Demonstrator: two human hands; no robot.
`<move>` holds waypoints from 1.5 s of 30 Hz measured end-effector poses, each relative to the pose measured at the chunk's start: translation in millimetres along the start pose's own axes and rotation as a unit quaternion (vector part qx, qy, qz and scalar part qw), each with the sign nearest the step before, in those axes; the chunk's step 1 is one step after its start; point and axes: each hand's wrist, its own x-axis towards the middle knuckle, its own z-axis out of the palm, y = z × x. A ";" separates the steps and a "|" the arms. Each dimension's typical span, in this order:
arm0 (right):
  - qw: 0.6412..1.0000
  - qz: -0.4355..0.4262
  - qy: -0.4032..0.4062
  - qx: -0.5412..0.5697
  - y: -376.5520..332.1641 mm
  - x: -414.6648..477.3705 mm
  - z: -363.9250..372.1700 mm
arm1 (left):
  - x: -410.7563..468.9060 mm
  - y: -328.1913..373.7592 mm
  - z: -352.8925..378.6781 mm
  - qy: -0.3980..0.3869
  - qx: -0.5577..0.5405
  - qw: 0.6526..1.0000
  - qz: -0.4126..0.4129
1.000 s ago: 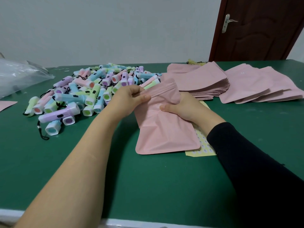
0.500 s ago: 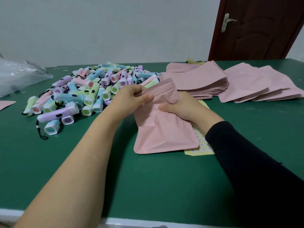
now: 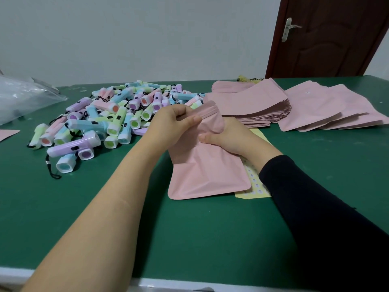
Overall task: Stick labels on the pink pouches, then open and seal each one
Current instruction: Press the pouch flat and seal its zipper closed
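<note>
A pink pouch (image 3: 207,173) stands tilted on the green table (image 3: 84,207), its bottom edge on the felt and its zip top raised. My left hand (image 3: 170,125) pinches the zip strip at the top left corner. My right hand (image 3: 229,137) grips the pouch's upper right side, thumb on the front. Under the pouch lies a yellow label sheet (image 3: 255,188), mostly covered. A thick stack of flat pink pouches (image 3: 250,104) sits behind my hands, and a fanned pile of pink pouches (image 3: 328,108) lies to its right.
A heap of pastel toy flashlights (image 3: 109,116) with black cords fills the table's left middle. A clear plastic bag (image 3: 23,98) lies at the far left, a pink pouch corner (image 3: 7,134) below it. A brown door (image 3: 328,36) stands behind the table.
The pouch's top has folded over a little more toward my left hand. Both hands keep their grip and have barely shifted.
</note>
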 end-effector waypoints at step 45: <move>0.999 0.009 0.019 -0.035 -10.4 -1.1 3.5 | -1.6 -2.7 -1.7 0.013 0.034 0.999 0.004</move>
